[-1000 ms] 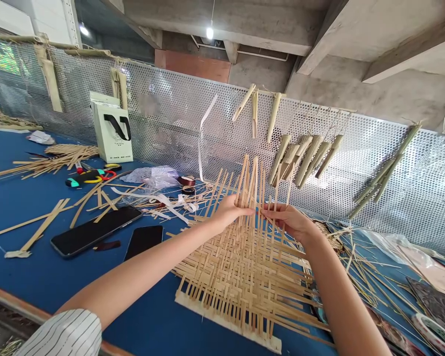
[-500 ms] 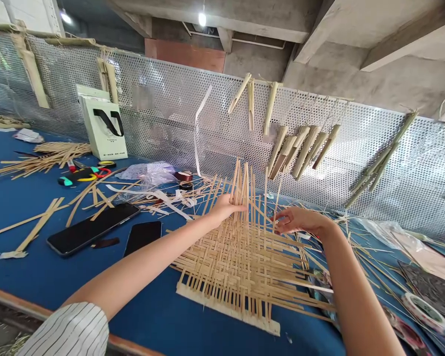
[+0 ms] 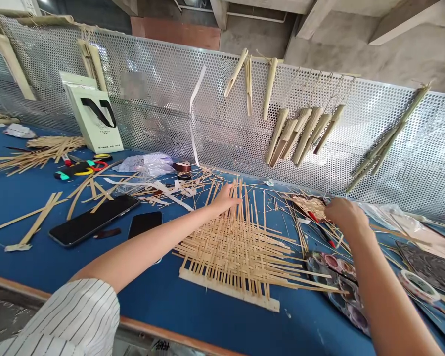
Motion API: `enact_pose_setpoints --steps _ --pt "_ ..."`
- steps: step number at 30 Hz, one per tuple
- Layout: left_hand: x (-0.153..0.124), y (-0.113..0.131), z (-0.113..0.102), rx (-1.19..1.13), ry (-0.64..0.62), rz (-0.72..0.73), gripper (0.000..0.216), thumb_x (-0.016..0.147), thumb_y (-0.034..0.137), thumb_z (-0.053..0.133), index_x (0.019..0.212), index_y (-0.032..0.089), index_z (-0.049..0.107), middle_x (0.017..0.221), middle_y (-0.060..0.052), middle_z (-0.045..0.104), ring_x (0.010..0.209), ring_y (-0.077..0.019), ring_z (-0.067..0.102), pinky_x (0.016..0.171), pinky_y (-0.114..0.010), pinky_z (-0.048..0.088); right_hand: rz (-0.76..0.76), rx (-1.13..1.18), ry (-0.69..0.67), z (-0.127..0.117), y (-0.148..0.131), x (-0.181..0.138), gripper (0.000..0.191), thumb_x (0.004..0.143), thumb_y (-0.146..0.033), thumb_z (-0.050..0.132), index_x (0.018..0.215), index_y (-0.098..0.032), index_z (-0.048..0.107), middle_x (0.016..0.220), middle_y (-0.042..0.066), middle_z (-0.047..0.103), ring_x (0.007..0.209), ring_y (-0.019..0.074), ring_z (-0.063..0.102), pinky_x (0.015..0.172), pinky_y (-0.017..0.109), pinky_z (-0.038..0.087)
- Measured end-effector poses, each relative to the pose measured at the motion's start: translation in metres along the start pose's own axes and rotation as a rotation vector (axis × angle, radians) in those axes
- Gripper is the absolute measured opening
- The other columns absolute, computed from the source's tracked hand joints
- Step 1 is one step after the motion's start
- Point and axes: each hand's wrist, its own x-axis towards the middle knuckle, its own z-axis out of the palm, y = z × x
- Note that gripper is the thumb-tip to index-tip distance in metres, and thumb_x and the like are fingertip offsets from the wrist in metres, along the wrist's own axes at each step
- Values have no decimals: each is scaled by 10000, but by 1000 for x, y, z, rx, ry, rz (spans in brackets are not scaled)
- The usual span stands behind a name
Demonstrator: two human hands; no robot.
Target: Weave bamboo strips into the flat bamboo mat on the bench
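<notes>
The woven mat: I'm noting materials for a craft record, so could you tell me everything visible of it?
The woven mat is tan, made of thin, flat strips that look like bamboo, crossed closely in the middle with loose ends around. It lies on the blue table. A pale band runs along its near edge. Some far ends rise, gripped in the left hand; ends on the right extend over a paint palette.

A perforated metal screen (image 3: 163, 109) backs the blue tabletop (image 3: 159, 296), with bare concrete beams (image 3: 402, 22) above.
</notes>
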Motion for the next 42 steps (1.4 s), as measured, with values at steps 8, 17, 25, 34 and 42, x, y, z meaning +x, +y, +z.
enact_pose_setpoints --steps 8,17,25,34,42 --pt "-65 4 -21 298 -408 165 387 679 387 605 1032 231 585 1114 -75 577 971 -243 532 832 -322 364 -313 139 -62 32 -50 -62 183 817 -187 390 907 -205 548 824 58 652 735 208 599 581 266 385" --pt "-60 -14 -14 469 -450 318 539 750 430 540 1225 192 449 1249 -110 475 1161 -270 391 973 -374 256 -461 143 -169 109 -100 -88 193 879 -302 391 986 -201 517 1009 71 551 745 194 591 538 258 345" --pt "-54 -17 -13 520 -432 341 514 740 413 576 1201 216 460 1180 -75 530 1116 -245 425 961 -366 293 -409 166 -114 123 -97 -87 136 883 -300 372 909 -238 490 954 30 562 629 167 580 471 259 312" --pt "-56 -17 -15 621 -434 409 485 780 396 538 1199 188 412 1169 -58 519 1094 -218 431 951 -388 346 -378 210 -125 123 -99 -87 104 862 -264 400 870 -230 498 890 0 565 568 137 558 482 254 334" --pt "-51 -22 -15 716 -287 393 491 743 461 559 1085 131 434 1117 -100 491 1009 -232 450 888 -396 379 -373 174 -111 119 -102 -88 138 853 -315 442 942 -233 507 975 -6 538 560 114 557 479 247 358"
